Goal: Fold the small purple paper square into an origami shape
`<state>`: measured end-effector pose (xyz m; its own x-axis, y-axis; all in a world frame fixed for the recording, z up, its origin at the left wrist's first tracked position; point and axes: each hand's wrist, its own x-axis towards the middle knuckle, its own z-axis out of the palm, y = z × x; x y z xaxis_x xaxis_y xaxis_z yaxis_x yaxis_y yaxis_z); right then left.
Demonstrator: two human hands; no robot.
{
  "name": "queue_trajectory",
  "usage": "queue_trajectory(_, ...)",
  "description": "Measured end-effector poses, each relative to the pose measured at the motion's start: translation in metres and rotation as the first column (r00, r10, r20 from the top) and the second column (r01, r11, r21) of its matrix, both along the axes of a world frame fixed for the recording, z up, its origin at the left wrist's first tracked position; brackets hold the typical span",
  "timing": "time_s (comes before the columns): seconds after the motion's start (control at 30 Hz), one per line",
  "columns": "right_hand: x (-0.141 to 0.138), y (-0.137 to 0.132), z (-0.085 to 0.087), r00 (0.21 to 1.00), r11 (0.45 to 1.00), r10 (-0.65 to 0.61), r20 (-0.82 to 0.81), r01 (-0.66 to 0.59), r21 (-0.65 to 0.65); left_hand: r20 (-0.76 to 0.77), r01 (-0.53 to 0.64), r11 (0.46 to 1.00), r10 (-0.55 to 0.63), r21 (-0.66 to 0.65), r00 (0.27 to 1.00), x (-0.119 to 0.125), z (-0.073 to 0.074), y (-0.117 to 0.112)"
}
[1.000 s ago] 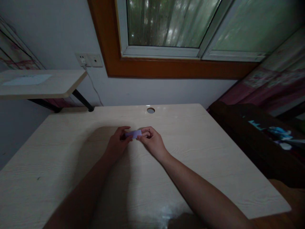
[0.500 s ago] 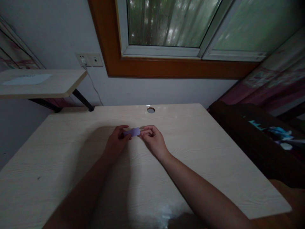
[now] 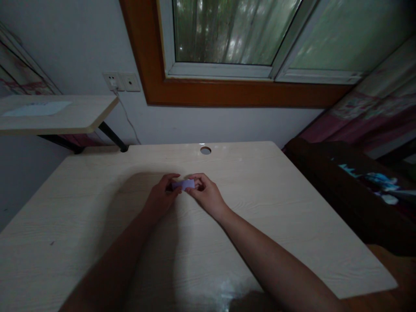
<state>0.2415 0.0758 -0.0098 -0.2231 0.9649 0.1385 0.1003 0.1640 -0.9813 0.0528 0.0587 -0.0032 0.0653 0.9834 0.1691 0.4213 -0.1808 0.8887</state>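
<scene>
A small pale purple folded paper piece (image 3: 183, 184) is held just above the light wooden desk (image 3: 97, 225), near its middle. My left hand (image 3: 160, 197) pinches the paper's left end with curled fingers. My right hand (image 3: 206, 195) pinches its right end, fingers bent round it. Both forearms reach in from the bottom of the view. The room is dim and the paper's finer shape is hard to make out.
A round cable hole (image 3: 206, 150) sits near the desk's far edge. A raised side shelf (image 3: 58, 113) stands at the left, below a wall socket (image 3: 121, 81) with a cord. A window is above; dark furniture with patterned fabric (image 3: 357, 182) lies to the right.
My hands have drawn closer together, so less of the purple paper shows between them. Both hands stay at the same spot on the desk.
</scene>
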Motion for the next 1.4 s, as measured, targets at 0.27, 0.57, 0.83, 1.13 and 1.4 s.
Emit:
queue_trajectory(0.27,-0.0009,-0.0008,-0.0004,1.0,1.0,-0.015,0.014,0.016,-0.005,-0.064,-0.001,0.999,0.004,0.042,0.998,0.0008,0.0009,-0.002)
queue_trajectory(0.57,-0.002,-0.0021,0.0005,1.0,1.0,-0.019,-0.002,0.019,0.001,-0.079,-0.016,0.999,0.018,0.034,0.997,0.0005,0.003,-0.0023)
queue_trajectory(0.83,-0.0035,0.0018,-0.0033,0.989,0.996,-0.076,-0.125,0.07,-0.05,0.136,-0.043,0.999,0.042,0.007,0.99,-0.0033,-0.0012,0.0031)
queue_trajectory(1.13,-0.0029,0.0051,-0.0054,0.973,0.991,-0.1,-0.21,0.078,-0.11,0.269,-0.031,0.999,0.024,0.021,0.963,-0.0069,-0.0013,0.0053)
queue_trajectory(1.4,-0.0013,0.0022,-0.0035,0.995,0.997,0.046,-0.09,-0.05,-0.053,0.085,0.028,0.999,-0.025,-0.026,0.996,-0.0078,-0.0009,0.0024)
